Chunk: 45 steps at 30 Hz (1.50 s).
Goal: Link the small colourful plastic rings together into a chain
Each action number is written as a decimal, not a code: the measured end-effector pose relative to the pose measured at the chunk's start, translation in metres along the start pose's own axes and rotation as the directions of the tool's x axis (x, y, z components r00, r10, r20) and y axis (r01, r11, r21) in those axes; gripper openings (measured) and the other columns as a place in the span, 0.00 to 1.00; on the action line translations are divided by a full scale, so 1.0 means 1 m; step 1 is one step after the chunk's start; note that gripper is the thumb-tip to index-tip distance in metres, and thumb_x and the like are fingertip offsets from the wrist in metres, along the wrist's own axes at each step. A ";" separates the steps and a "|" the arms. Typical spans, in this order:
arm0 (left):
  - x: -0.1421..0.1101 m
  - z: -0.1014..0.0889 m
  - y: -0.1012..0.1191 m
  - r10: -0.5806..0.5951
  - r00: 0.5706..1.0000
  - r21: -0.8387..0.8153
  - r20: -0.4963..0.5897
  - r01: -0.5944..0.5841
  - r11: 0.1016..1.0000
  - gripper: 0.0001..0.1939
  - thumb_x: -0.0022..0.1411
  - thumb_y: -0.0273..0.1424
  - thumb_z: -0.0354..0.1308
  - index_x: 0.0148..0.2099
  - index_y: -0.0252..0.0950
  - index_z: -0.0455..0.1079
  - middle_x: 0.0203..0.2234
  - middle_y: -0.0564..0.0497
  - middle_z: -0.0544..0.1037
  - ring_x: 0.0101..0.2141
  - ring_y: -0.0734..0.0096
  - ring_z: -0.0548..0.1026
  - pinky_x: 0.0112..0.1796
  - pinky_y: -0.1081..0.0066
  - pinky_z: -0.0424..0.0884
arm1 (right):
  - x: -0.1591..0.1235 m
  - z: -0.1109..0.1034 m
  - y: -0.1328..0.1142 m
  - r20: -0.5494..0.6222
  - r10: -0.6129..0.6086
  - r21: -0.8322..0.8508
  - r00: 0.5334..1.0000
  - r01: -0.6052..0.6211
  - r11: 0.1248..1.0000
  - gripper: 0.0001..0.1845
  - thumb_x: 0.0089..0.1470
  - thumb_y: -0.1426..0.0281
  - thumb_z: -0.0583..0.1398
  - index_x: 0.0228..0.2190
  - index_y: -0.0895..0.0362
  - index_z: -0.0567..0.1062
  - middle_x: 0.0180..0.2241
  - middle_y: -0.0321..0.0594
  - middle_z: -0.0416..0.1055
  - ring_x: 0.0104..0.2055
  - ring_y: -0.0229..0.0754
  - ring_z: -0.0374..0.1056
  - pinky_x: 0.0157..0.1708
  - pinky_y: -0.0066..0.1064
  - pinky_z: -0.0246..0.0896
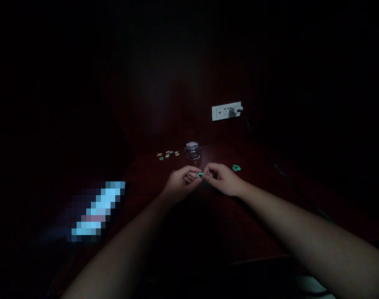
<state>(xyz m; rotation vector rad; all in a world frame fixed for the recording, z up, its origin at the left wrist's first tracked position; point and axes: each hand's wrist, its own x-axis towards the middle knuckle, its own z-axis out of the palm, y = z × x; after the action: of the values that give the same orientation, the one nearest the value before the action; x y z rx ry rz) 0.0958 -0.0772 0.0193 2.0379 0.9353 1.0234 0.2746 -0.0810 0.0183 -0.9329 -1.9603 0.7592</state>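
Note:
My left hand (pixel 184 181) and my right hand (pixel 222 178) meet over the dark red table. Between their fingertips is a small green ring (pixel 200 175), pinched from both sides; its exact kind is too small to make out. Just beyond the hands stands a clear jar (pixel 193 153) with a lid on it. A little group of similar green loops (pixel 236 167) lies to the right of my right hand. Behind and left of my left hand are several small coloured loops (pixel 167 155), orange, green, yellow and bluish.
On the wall behind is a white socket panel (pixel 220 112) with a plug (pixel 235 109) in it. A dark cable (pixel 279 170) runs down the right side. At the left glows a pixelated bright screen (pixel 99 211). The surroundings are very dark.

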 end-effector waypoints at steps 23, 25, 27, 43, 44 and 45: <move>0.001 0.001 -0.002 -0.039 0.999 -0.064 -0.002 0.039 0.997 0.09 0.52 0.32 0.57 0.33 0.32 0.65 0.22 0.54 0.69 0.21 0.82 0.64 0.23 0.80 0.59 | 0.000 0.001 0.001 0.012 0.009 0.035 1.000 -0.009 0.999 0.09 0.48 0.66 0.57 0.25 0.59 0.65 0.17 0.31 0.59 0.19 0.31 0.52 0.18 0.23 0.47; 0.001 0.001 -0.001 -0.039 0.999 -0.076 0.018 0.040 0.996 0.09 0.52 0.32 0.57 0.33 0.32 0.65 0.22 0.54 0.69 0.21 0.83 0.63 0.23 0.80 0.59 | 0.000 0.000 0.001 0.006 0.017 0.029 1.000 -0.017 0.999 0.08 0.48 0.66 0.57 0.25 0.59 0.65 0.16 0.30 0.58 0.19 0.30 0.52 0.18 0.23 0.46; 0.000 0.001 0.000 -0.037 0.999 -0.075 0.039 0.039 0.996 0.09 0.52 0.33 0.57 0.33 0.32 0.65 0.23 0.54 0.69 0.22 0.82 0.63 0.24 0.80 0.59 | 0.000 0.000 0.001 0.002 0.018 0.022 1.000 -0.018 1.000 0.08 0.48 0.67 0.57 0.25 0.59 0.65 0.16 0.30 0.58 0.18 0.30 0.52 0.18 0.23 0.46; 0.002 0.002 -0.003 -0.066 0.998 -0.039 -0.004 0.066 0.997 0.10 0.52 0.34 0.57 0.33 0.31 0.66 0.22 0.53 0.70 0.21 0.83 0.64 0.22 0.81 0.59 | -0.002 0.000 -0.002 -0.005 0.001 0.075 1.000 -0.001 0.997 0.06 0.47 0.70 0.57 0.27 0.58 0.64 0.17 0.29 0.57 0.19 0.30 0.51 0.18 0.23 0.45; 0.002 0.002 -0.003 -0.068 0.998 -0.042 -0.003 0.067 0.997 0.10 0.52 0.34 0.57 0.33 0.31 0.66 0.22 0.53 0.70 0.21 0.83 0.64 0.22 0.81 0.59 | -0.002 0.000 -0.002 -0.002 -0.003 0.084 1.000 0.003 0.996 0.06 0.48 0.69 0.57 0.27 0.58 0.64 0.18 0.29 0.56 0.19 0.30 0.51 0.18 0.23 0.45; 0.002 0.003 -0.003 -0.068 0.998 -0.044 -0.002 0.068 0.997 0.10 0.52 0.34 0.57 0.33 0.31 0.66 0.22 0.53 0.70 0.21 0.83 0.64 0.22 0.81 0.59 | -0.002 0.000 -0.002 -0.002 -0.008 0.091 1.000 0.008 0.996 0.06 0.48 0.69 0.56 0.28 0.58 0.64 0.18 0.30 0.56 0.19 0.30 0.51 0.18 0.23 0.45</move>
<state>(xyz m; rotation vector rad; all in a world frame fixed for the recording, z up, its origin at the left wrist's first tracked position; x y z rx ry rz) 0.0983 -0.0746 0.0168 1.9559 0.9691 1.0033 0.2753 -0.0839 0.0189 -0.8702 -1.9107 0.8361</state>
